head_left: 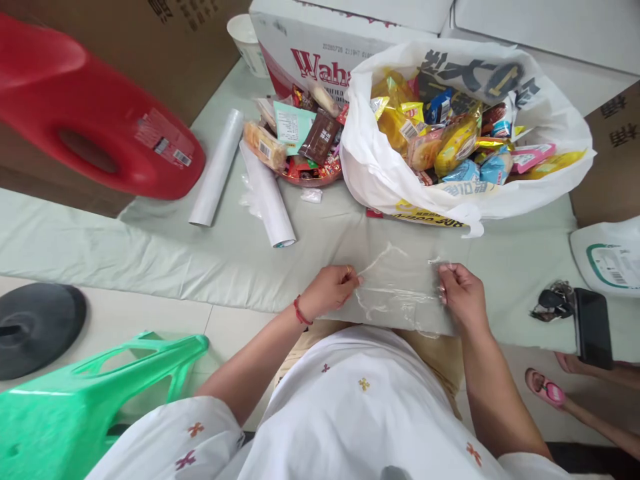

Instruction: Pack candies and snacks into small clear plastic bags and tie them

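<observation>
A clear plastic bag (400,287) lies flat on the pale green cloth (200,260) just in front of me. My left hand (330,290) pinches its left edge, fingers closed on the film. My right hand (463,293) pinches the right edge the same way. Beyond the bag stands a large white plastic sack (380,173), wide open and full of wrapped snacks (450,140). To its left a red bowl (310,177) holds several more snack packets.
Two white rolls (217,167) (267,200) lie left of the bowl. A red jug (95,113), a cardboard box (310,53) and a paper cup (247,40) stand behind. Keys (553,300) and a phone (593,327) lie right; a green stool (85,400) is lower left, and another person's foot (545,388) lower right.
</observation>
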### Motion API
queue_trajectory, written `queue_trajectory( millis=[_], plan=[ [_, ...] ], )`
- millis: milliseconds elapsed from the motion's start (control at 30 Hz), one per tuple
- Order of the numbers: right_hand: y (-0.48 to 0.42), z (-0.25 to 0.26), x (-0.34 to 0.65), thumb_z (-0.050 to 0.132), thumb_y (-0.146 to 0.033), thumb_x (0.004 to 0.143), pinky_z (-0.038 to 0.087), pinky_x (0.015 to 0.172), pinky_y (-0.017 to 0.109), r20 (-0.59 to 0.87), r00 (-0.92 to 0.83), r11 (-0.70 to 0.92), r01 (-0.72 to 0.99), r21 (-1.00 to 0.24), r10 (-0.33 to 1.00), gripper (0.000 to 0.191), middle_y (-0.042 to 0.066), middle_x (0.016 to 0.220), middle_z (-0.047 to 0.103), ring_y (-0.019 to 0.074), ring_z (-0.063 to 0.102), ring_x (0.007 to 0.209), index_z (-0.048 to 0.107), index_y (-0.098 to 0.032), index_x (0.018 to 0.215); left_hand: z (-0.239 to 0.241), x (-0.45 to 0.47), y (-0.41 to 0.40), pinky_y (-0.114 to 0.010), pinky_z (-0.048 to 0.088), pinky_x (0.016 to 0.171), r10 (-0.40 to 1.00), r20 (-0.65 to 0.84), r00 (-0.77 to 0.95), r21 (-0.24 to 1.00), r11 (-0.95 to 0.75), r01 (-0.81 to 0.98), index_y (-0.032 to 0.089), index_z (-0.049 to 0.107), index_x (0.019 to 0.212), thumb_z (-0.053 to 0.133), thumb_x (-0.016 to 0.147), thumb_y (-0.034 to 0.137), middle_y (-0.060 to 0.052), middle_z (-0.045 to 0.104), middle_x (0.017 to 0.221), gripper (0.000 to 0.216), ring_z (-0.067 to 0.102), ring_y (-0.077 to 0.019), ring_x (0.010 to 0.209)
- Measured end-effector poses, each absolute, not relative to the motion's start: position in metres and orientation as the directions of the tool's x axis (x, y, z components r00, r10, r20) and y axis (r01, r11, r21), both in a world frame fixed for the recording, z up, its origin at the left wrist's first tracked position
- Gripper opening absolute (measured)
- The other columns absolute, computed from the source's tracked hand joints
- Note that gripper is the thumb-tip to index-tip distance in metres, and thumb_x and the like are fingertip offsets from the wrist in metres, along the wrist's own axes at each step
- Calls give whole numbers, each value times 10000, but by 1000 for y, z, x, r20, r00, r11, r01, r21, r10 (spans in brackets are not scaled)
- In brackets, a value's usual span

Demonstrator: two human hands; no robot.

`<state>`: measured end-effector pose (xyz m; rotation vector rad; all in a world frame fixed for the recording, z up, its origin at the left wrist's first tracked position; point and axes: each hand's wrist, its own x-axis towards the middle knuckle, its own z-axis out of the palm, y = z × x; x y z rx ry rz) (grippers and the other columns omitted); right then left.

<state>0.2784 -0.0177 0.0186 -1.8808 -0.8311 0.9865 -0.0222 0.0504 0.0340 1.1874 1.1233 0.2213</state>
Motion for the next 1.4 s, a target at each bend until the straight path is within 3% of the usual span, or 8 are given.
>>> queue_trajectory(
  millis=[167, 300, 467, 667, 900, 1100, 1267, 1400],
  plan=[
    [11, 24, 272, 618, -546, 909, 382, 468, 251, -166, 415, -353, 428, -832, 895, 331, -58, 543, 534, 110, 454, 431, 633, -217, 873, 33, -20, 52, -277, 330, 560, 853, -442, 276, 725, 159, 670, 218, 513, 691, 562, 891, 361, 18, 561, 611, 251, 466, -143, 548],
    [29, 34, 266, 563, -490, 931, 392, 515, 263, -133, 345, -321, 574, -754, 929, 300, -44, 540, 556, 121, 477, 452, 621, -219, 815, 40, -26, 37, -310, 407, 644, 996, -33, 88, 622, -48, 781, 214, 569, 849, 573, 798, 165, -53, 637, 879, 71, 573, -197, 737],
    [35, 33, 261, 553, -495, 935, 376, 529, 268, -140, 310, -308, 600, -739, 940, 307, -43, 542, 546, 124, 462, 464, 610, -225, 801, 51, -15, 2, -381, 488, 906, 801, 464, 378, 597, -598, 534, 233, 649, 908, 535, 887, 142, -88, 681, 994, 148, 635, -227, 985],
    [34, 27, 259, 573, -560, 920, 350, 518, 266, -156, 288, -298, 557, -775, 945, 361, -36, 537, 525, 133, 433, 497, 603, -229, 776, 40, 15, 25, -547, 293, 1198, 759, 164, 631, 713, -533, 455, 243, 732, 1043, 623, 922, 306, -125, 717, 1183, 175, 555, -319, 1308],
    [23, 25, 266, 607, -607, 895, 355, 502, 260, -239, 287, -353, 463, -813, 928, 395, -44, 540, 530, 122, 432, 467, 637, -219, 828, 30, 3, 49, -316, 492, 797, 916, -141, 377, 983, 82, 167, 212, 619, 860, 599, 916, 437, -28, 655, 811, 232, 614, -176, 774],
    [18, 18, 260, 571, -619, 922, 361, 542, 262, -197, 245, -298, 501, -812, 949, 421, -48, 540, 514, 129, 430, 498, 661, -213, 858, 23, -7, 60, -285, 337, 638, 979, -194, 56, 766, 115, 633, 225, 579, 916, 488, 995, 378, 9, 557, 630, 195, 549, -185, 615],
    [20, 13, 255, 515, -549, 960, 376, 608, 280, -29, 240, -189, 679, -710, 970, 383, -11, 609, 586, 154, 483, 568, 680, -216, 868, 16, -14, 76, -322, 328, 657, 992, -121, -45, 418, 92, 904, 217, 650, 944, 463, 1018, 451, -94, 697, 838, 309, 650, -270, 781],
    [19, 11, 255, 503, -520, 969, 380, 630, 289, -15, 241, -189, 716, -672, 970, 359, 4, 637, 616, 167, 514, 584, 676, -225, 862, 24, -22, 70, -342, 399, 707, 996, 28, -82, 385, 65, 921, 205, 675, 981, 470, 1000, 317, -122, 701, 1035, 235, 663, -270, 911]
  ],
)
